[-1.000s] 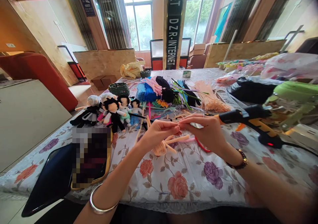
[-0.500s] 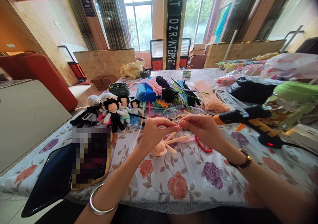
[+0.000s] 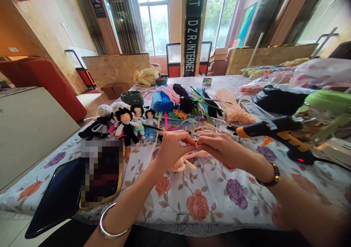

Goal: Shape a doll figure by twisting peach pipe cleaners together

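Note:
My left hand (image 3: 177,146) and my right hand (image 3: 215,144) meet at the fingertips over the middle of the table, both closed in a pinch. Whatever lies between the fingers is too small or hidden to make out. Just below them, on the flowered tablecloth (image 3: 197,205), rests a peach pipe-cleaner piece (image 3: 178,165) with a rounded wound part and several loose ends. My right hand partly covers a red loop (image 3: 228,166). Behind my hands lie scattered peach pipe cleaners (image 3: 210,126).
Several small dolls (image 3: 124,124) sit at left, behind a phone in a yellow case (image 3: 119,181) and a dark tablet (image 3: 55,199). Bundles of coloured pipe cleaners (image 3: 167,99) fill the back. A glue gun (image 3: 274,128) with a lit red light and cord lies at right.
My right hand has turned so its back and a ring show, and its fingers have dropped slightly. It now covers more of the red loop. The left hand has barely moved.

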`<action>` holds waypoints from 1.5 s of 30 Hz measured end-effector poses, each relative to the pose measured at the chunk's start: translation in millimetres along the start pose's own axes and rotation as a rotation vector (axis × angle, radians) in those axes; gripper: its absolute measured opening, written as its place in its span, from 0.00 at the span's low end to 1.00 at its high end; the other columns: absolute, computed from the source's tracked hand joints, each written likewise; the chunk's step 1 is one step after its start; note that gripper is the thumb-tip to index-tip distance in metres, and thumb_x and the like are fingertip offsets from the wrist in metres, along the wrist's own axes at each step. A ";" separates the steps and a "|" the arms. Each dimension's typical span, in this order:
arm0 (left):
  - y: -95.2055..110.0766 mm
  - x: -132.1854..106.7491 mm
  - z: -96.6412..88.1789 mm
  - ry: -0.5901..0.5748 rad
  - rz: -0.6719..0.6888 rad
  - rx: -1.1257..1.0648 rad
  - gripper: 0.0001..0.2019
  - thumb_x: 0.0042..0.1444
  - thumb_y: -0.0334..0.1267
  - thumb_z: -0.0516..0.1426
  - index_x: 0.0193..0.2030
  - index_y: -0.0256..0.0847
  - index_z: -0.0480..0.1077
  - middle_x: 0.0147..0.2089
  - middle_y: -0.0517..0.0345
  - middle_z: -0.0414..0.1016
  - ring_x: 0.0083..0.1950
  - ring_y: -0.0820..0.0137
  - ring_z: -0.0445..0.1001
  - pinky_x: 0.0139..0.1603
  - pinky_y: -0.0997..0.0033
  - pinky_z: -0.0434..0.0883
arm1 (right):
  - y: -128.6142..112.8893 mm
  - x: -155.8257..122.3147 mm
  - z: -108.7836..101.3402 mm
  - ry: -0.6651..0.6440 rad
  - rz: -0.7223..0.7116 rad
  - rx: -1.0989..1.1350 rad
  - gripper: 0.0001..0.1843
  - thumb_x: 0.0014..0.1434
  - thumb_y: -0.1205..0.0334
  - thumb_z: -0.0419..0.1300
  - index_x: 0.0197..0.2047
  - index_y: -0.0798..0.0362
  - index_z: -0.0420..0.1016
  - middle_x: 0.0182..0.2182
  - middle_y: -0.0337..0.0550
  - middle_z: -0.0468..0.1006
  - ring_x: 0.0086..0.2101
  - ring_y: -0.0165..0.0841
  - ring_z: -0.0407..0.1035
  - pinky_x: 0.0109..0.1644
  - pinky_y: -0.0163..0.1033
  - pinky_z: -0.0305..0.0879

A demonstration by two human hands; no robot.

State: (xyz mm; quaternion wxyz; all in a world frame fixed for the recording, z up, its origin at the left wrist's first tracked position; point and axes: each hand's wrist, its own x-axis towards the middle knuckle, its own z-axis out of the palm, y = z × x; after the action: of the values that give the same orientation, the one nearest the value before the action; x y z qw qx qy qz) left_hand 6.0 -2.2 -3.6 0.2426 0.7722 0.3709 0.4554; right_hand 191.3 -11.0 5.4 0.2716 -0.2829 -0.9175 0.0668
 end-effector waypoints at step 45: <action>-5.4 1.2 2.6 0.183 0.186 0.029 0.04 0.48 0.30 0.63 0.26 0.42 0.77 0.29 0.59 0.79 0.31 0.73 0.76 0.34 0.76 0.72 | -1.7 0.4 11.3 0.197 0.764 1.414 0.08 0.51 0.56 0.66 0.34 0.50 0.80 0.35 0.41 0.81 0.39 0.31 0.74 0.50 0.39 0.67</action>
State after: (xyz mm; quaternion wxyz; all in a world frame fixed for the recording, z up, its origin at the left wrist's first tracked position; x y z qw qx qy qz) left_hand 6.9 1.9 -8.0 0.1536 0.7619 0.3248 0.5389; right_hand 184.1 -11.9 -3.5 0.4244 -0.3427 -0.4701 0.6938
